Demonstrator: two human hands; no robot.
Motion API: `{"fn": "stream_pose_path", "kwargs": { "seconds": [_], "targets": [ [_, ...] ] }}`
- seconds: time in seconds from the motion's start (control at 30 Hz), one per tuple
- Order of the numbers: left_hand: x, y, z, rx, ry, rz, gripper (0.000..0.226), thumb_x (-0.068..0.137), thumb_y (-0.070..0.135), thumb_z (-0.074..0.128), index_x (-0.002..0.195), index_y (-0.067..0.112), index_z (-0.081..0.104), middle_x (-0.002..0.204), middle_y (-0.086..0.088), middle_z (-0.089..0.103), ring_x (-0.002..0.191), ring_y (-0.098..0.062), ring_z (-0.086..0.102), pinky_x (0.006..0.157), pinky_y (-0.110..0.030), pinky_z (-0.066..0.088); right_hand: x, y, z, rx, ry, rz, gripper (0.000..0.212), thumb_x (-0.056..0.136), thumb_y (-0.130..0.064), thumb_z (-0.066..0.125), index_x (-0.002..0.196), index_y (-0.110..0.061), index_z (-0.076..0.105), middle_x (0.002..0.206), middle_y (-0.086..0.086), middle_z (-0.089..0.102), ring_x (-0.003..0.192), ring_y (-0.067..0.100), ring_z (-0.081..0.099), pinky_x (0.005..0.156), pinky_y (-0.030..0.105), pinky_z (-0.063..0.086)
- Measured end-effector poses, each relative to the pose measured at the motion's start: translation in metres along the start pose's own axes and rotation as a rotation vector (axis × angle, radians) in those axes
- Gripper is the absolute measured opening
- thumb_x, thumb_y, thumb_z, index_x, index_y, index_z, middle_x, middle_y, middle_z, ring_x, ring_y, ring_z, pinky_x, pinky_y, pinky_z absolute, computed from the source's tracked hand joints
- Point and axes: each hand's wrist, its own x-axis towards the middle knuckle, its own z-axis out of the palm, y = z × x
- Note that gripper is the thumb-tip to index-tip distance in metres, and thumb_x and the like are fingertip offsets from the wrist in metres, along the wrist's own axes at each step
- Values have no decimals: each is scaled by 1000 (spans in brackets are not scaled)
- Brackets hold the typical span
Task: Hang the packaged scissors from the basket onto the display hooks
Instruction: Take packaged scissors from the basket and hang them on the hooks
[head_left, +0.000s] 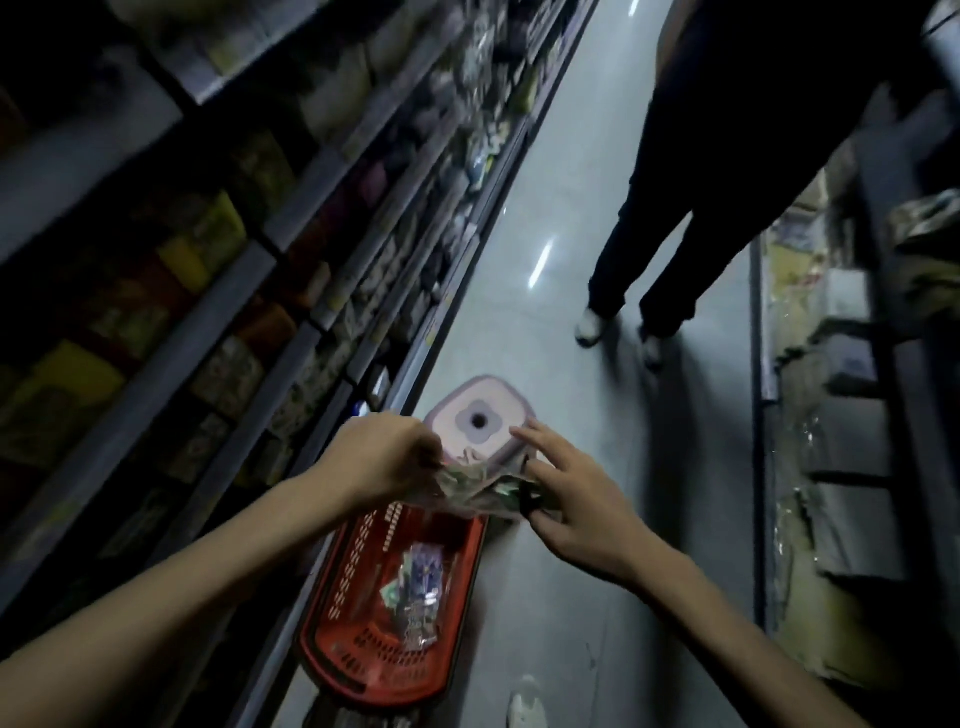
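Left hand (389, 457) and right hand (576, 499), both grips pinched on a crumpled bunch of packaged scissors (478, 488) just above the red basket (332, 582). Early going, by the look: more packs (421, 587) inside, no display hooks in view, hanging all ahead.

Left hand (390, 457) and right hand (579, 501) grip crinkled packages (475, 488) above the red basket (349, 577).

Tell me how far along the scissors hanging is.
Early. No hung packet shows in this view. The left hand and right hand hold a bunch of packets above the red basket. In it lie more packets, all yet to go on hooks.
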Motion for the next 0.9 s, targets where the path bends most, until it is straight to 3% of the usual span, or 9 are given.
{"fn": "stream_pose_path", "kwargs": {
  "seconds": [0.17,0.23,0.3,0.33,0.43,0.57,0.73,0.8,0.9],
  "targets": [
    [-2,51,-104,-263,4,130,13,83,28,79,95,32,78,80,23,71,76,8,65,71,-27,54,-31,-47,-82,172,106,62,45,78,-10,62,122,-18,65,144,-9,58,141,4,44,111,24,40],
    [-2,71,-141,-379,-21,210,11,83,22,82,92,29,80,79,21,74,77,7,70,74,-26,59,-45,-67,-109,232,158,136,29,82,-10,61,108,-21,64,112,-10,70,112,8,63,92,34,53],
    [-3,91,-172,-477,-45,272,13,82,19,84,89,29,80,81,14,77,79,-1,74,75,-29,62,-58,-82,-129,238,234,215,11,84,-14,59,86,-22,51,79,-8,59,74,17,59,64,45,49],
    [-2,99,-184,-520,-44,292,14,81,18,84,88,29,79,81,11,78,78,-7,75,73,-32,62,-63,-89,-137,240,282,250,13,84,-16,58,83,-21,47,73,-5,55,67,21,55,59,49,46],
    [-7,123,-214,-731,-63,314,14,80,23,84,92,18,77,81,-7,78,79,-31,76,70,-45,63,-83,-110,-160,297,400,304,9,83,-21,62,88,-20,55,76,1,60,72,26,59,64,48,49],
    [-25,149,-232,-1052,-13,287,30,80,21,82,102,2,74,90,-22,76,78,-35,74,69,-41,63,-109,-146,-186,518,562,379,28,79,-18,70,103,-32,66,93,-19,73,87,-3,67,74,17,51],
    [-50,167,-210,-1457,-121,206,43,93,47,65,116,13,74,113,-15,75,98,-29,70,85,-38,56,-138,-179,-195,692,743,453,29,71,-13,66,98,-22,67,83,-20,76,79,-6,70,67,12,51],
    [-65,178,-192,-1519,-219,244,49,93,56,60,122,18,72,121,-10,73,109,-27,70,95,-42,54,-151,-190,-194,785,804,482,34,71,-15,68,105,-17,69,91,-10,78,86,4,73,69,17,54],
    [-90,198,-172,-1462,-291,343,48,99,46,57,130,10,64,124,-15,70,117,-31,67,99,-47,53,-170,-207,-188,910,877,524,46,73,-15,69,117,-6,67,105,8,78,95,20,75,71,24,57]
  ]
}}
